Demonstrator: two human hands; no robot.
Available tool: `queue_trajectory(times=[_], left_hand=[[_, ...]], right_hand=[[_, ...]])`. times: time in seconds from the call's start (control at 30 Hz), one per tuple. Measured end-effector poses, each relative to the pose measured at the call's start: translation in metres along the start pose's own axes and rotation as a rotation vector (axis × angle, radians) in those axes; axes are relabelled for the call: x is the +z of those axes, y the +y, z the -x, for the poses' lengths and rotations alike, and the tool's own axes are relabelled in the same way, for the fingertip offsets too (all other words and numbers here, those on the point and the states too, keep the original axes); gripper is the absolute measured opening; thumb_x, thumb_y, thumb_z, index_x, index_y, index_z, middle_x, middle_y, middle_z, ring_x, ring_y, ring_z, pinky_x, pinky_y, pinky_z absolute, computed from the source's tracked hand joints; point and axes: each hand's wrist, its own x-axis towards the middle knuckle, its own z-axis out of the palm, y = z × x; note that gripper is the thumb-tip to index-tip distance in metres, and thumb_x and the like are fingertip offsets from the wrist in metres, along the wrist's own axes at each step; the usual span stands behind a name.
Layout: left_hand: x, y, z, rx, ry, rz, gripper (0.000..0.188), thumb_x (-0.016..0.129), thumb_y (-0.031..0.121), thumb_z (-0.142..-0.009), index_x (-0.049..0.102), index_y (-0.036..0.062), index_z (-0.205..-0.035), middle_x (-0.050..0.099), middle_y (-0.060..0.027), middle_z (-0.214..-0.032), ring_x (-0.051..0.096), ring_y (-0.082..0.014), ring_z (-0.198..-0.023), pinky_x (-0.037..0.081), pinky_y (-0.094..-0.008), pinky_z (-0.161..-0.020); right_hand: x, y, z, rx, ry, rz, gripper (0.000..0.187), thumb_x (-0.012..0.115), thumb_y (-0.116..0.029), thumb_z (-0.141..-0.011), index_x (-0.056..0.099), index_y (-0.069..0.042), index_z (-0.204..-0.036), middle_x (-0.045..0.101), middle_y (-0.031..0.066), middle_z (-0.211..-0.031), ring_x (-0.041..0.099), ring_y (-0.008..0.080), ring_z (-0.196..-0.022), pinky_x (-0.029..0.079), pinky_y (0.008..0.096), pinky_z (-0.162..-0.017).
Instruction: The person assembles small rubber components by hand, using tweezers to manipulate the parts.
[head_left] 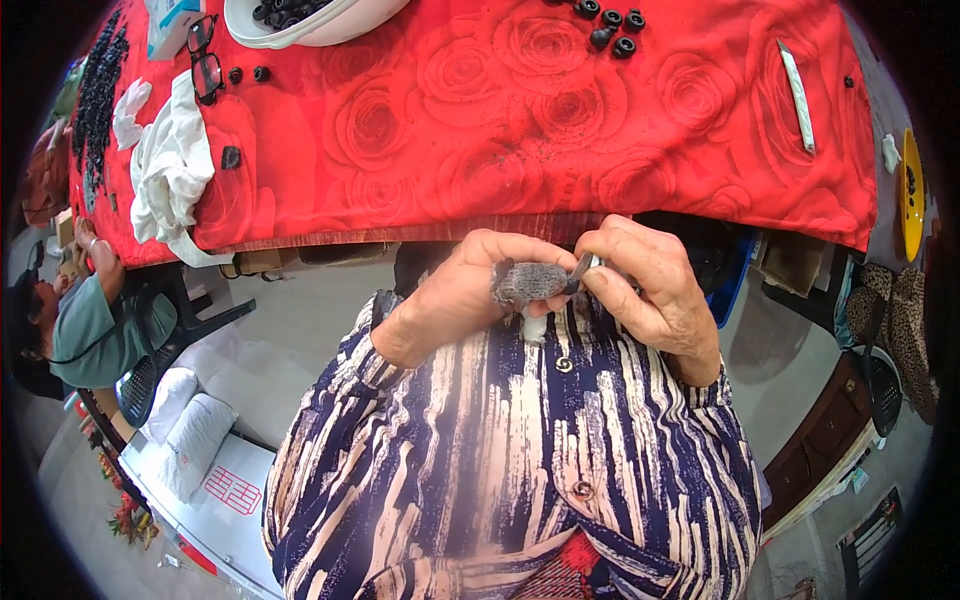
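Observation:
Both hands meet in front of my chest, just off the table's near edge. My left hand (452, 290) is closed, pinching a small black part (571, 286) at its fingertips. A grey knitted finger cover (525, 283) sits on one of its fingers, and a white wrapping (535, 327) shows on another below. My right hand (652, 288) is closed on a small flat metal blade (583, 265), its tip against or very near the black part. The fingers hide most of both pieces.
A red rose-patterned cloth (400, 180) covers the table. On it are a white bowl (330, 30) of black parts, loose black parts (624, 47), glasses (206, 72), a white cloth (172, 155) and a wrapped strip (797, 95). Another person (85, 330) sits at left.

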Motion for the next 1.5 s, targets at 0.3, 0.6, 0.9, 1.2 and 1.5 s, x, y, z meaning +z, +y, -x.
queue_trajectory(times=[0.3, 0.6, 0.9, 1.2, 1.5], left_hand=[[-0.007, -0.002, -0.006, -0.048, -0.006, 0.083, 0.021, 0.057, 0.012, -0.087, 0.063, -0.0018, -0.101, 0.063, -0.0058, -0.082, 0.057, -0.0097, -0.072, 0.046, -0.0204, -0.066], [0.001, -0.006, -0.008, 0.038, -0.070, 0.238, 0.020, 0.062, 0.008, -0.083, 0.062, 0.0007, -0.102, 0.064, -0.0055, -0.092, 0.061, -0.0125, -0.088, 0.051, -0.0254, -0.076], [-0.003, -0.007, -0.011, 0.029, -0.154, 0.299, 0.021, 0.060, 0.017, -0.086, 0.062, 0.0017, -0.100, 0.063, -0.0044, -0.094, 0.059, -0.0127, -0.085, 0.047, -0.0283, -0.078], [0.009, 0.135, 0.027, 0.876, 0.579, -0.789, 0.017, 0.060, 0.005, -0.084, 0.066, 0.0010, -0.099, 0.067, -0.0074, -0.084, 0.060, -0.0081, -0.067, 0.049, -0.0216, -0.053], [-0.020, 0.219, -0.004, 1.307, 1.128, -1.588, 0.027, 0.060, -0.005, -0.072, 0.066, 0.0019, -0.098, 0.064, -0.0091, -0.085, 0.061, -0.0157, -0.076, 0.049, -0.0271, -0.066]], right_hand=[[-0.002, -0.001, 0.004, -0.123, -0.234, 0.054, 0.016, 0.064, -0.011, -0.074, 0.058, 0.000, -0.084, 0.053, 0.0124, -0.070, 0.055, 0.0291, -0.061, 0.044, 0.0373, -0.055], [0.013, -0.003, -0.005, -0.286, 0.230, 0.251, 0.034, 0.072, -0.008, -0.068, 0.058, 0.002, -0.097, 0.055, 0.0114, -0.072, 0.048, 0.0219, -0.053, 0.038, 0.0307, -0.047], [0.019, -0.003, -0.009, -0.604, 0.374, 0.492, 0.037, 0.073, -0.001, -0.065, 0.060, 0.004, -0.100, 0.049, 0.0041, -0.067, 0.044, 0.0177, -0.050, 0.034, 0.0305, -0.044], [0.018, 0.004, -0.004, -0.433, 0.522, 0.388, 0.023, 0.069, 0.004, -0.068, 0.058, 0.001, -0.087, 0.053, 0.0099, -0.064, 0.050, 0.0237, -0.051, 0.039, 0.0321, -0.046], [0.015, 0.009, 0.001, -0.256, 0.596, 0.345, 0.021, 0.069, 0.006, -0.065, 0.058, -0.001, -0.082, 0.052, 0.0100, -0.063, 0.053, 0.0248, -0.053, 0.042, 0.0321, -0.049]])
